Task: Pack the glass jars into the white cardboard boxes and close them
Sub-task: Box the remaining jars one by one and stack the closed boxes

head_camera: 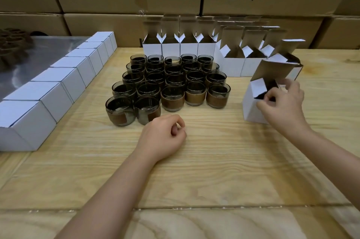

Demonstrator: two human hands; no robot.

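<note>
The left hand [162,137] and right hand [282,106] are showing bare. Back from the fingers, both forearms are running uncovered.

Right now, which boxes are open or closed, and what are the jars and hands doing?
White cardboard box on the right: open, lid flap up.
Row of white cardboard boxes on the left: closed.
White cardboard boxes at the back: open, flaps up.
Dark glass jars with brown bands: upright, unpacked.
Right hand: pinches the right box's flap.
Left hand: loosely curled, holds nothing.
</note>
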